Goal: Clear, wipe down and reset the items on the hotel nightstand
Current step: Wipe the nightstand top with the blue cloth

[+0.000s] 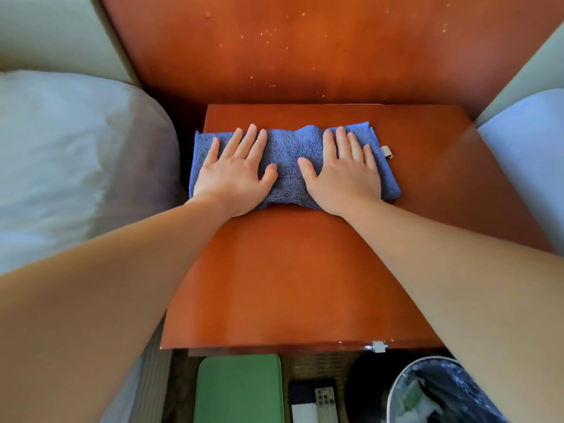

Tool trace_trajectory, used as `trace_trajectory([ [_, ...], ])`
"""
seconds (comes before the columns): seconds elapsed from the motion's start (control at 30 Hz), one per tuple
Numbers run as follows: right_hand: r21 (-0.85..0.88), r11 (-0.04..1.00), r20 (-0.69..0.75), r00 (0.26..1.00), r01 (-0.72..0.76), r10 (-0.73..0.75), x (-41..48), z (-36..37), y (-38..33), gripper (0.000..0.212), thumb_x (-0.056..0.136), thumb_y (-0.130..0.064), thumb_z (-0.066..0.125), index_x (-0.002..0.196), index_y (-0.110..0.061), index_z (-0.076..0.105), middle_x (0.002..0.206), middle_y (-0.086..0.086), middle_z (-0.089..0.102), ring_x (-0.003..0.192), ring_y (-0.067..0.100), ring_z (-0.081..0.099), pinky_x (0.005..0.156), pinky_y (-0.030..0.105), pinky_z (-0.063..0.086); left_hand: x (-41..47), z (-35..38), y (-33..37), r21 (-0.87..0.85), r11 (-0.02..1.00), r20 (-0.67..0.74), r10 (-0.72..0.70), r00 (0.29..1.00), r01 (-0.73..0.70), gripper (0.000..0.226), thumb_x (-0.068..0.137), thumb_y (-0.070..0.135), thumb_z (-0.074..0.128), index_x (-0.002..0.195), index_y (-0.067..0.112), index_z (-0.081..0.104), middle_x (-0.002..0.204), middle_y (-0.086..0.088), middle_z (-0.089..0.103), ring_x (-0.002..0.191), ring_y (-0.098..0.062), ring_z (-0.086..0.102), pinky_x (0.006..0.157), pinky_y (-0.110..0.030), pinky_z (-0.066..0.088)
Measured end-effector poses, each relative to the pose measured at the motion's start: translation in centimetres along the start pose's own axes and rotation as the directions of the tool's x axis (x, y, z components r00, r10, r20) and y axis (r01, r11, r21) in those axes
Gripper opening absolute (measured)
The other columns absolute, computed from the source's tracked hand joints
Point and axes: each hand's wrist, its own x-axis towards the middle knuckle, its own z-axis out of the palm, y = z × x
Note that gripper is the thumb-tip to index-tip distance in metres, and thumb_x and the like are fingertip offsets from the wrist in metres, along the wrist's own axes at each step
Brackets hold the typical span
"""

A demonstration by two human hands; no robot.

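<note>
Speckled wooden wall panel (305,47), white bedding (76,154) at left.

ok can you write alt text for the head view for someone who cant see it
A person's left hand and right hand press flat, side by side, on a folded blue towel on a reddish wooden nightstand. White bedding lies to its left; below its near edge are a green case, a remote control and a lined bin.

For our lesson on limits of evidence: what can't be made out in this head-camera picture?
Head view.
1. Nightstand top beneath the blue cloth: covered by cloth, left hand, right hand.
2. Remote buttons: too small, cut by bottom edge.
3. Bin contents: partly behind right forearm.
</note>
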Motion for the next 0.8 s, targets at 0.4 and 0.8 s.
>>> trace_trajectory([
  [0.4, -0.014, 0.999, 0.029, 0.999, 0.029, -0.028, -9.2, -0.2, -0.1, 0.073, 0.097, -0.061, 0.017, 0.156, -0.019, 0.007, 0.164, 0.002, 0.002, 0.150, 0.018, 0.001, 0.121, 0.041, 0.000, -9.2, -0.2, 1.3, -0.005, 1.000, 0.028, 0.015, 1.000, -0.015, 0.066, 0.100, 0.053, 0.020, 0.157, 0.025, 0.001, 0.164, 0.007, -0.004, 0.151, -0.012, -0.004, 0.122, -0.042, -0.003],
  [0.8, -0.019, 0.996, 0.091, 0.992, 0.090, -0.088, -12.2, -1.0, 0.8, 0.071, 0.099, -0.060, 0.014, 0.156, -0.020, 0.002, 0.164, 0.001, -0.004, 0.150, 0.020, -0.002, 0.120, 0.043, 0.000, -12.1, -0.6, 2.1, 0.046, 0.996, 0.080, 0.077, 0.994, -0.080, 0.064, 0.103, 0.052, 0.019, 0.157, 0.024, 0.000, 0.164, 0.006, -0.005, 0.151, -0.014, -0.004, 0.122, -0.041, -0.003],
])
